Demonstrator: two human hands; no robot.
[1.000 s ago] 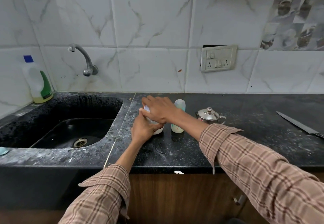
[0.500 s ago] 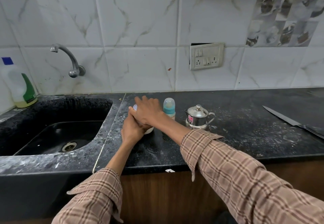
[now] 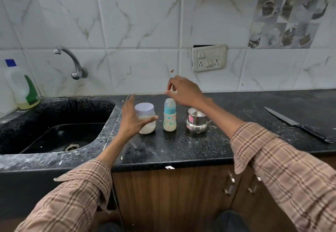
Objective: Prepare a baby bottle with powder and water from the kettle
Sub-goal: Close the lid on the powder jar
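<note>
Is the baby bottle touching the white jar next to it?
Apart. The head view shows a strip of black counter between the baby bottle and the jar.

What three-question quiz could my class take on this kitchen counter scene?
1. True or false: the powder jar has its lid off.
2. What stands between the jar and the kettle? A: a cup. B: the baby bottle. C: a spoon.
3. Fill in: the knife lies on the counter to the ___ of the kettle.
Key: 1 false; 2 B; 3 right.
</note>
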